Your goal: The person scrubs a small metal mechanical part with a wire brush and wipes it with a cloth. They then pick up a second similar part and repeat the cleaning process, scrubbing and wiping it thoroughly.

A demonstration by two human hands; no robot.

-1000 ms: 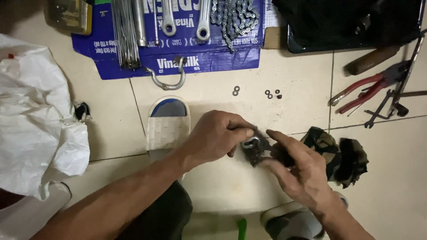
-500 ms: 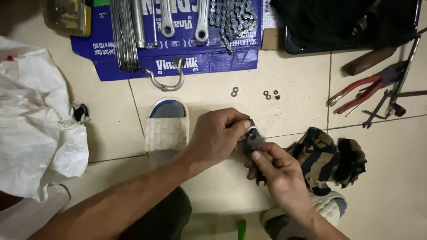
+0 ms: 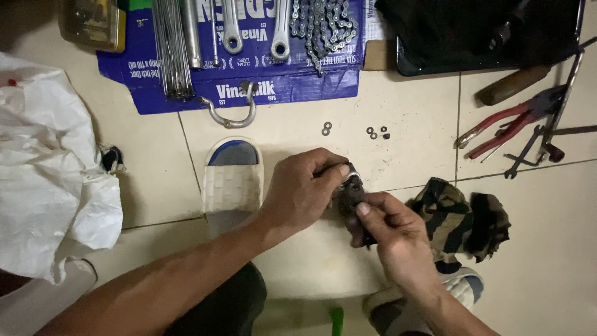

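My left hand (image 3: 305, 190) and my right hand (image 3: 388, 230) meet over the tiled floor and both grip one small dark greasy metal part (image 3: 349, 191) with a shiny ring at its top. The left fingers pinch its upper end, the right thumb and fingers hold its lower side. Most of the part is hidden by my fingers. A camouflage rag (image 3: 463, 221) lies just right of my right hand.
A flattened blue carton (image 3: 249, 93) at the top carries spokes, crank arms (image 3: 280, 28) and a bicycle chain (image 3: 323, 25). Small washers and nuts (image 3: 373, 132) lie on the tiles. Red pliers (image 3: 504, 121) and tools sit at right, a white plastic bag (image 3: 50, 180) left, a sandal (image 3: 233, 180) below.
My right hand has moved left and off the camouflage rag, closing in on the part beside my left hand. The rag now lies uncovered.
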